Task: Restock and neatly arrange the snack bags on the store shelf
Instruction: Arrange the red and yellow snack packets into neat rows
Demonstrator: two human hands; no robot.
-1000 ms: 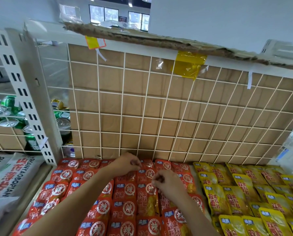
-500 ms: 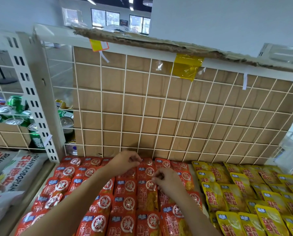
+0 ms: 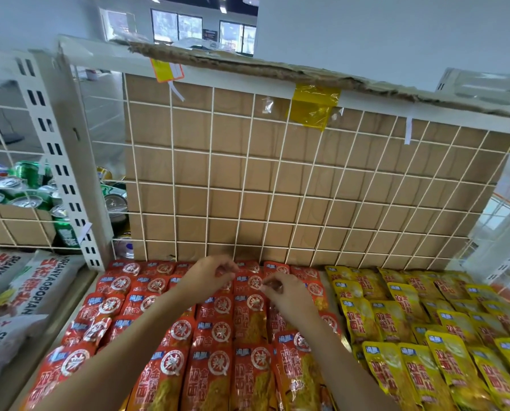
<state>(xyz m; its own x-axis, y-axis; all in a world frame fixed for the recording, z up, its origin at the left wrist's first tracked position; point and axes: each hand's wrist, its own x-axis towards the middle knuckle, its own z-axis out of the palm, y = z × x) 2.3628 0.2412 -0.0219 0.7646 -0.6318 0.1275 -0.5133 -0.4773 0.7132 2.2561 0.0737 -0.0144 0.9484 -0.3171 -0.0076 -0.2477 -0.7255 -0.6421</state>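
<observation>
Head view: left hand (image 3: 208,278) and right hand (image 3: 288,293) pinch red bags (image 3: 218,336) by wire grid (image 3: 208,188); yellow bags (image 3: 396,321) alongside.

Snack bags (image 3: 221,330) lie before wire grid (image 3: 277,188), cans (image 3: 25,185) left.

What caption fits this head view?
Left hand and right hand pinch red foil snack bags at the back, beside yellow foil snack bags.

L hand (image 3: 208,278) & R hand (image 3: 288,296), fingers curled, on red snack bags (image 3: 218,336); yellow bags (image 3: 396,321) right.
</observation>
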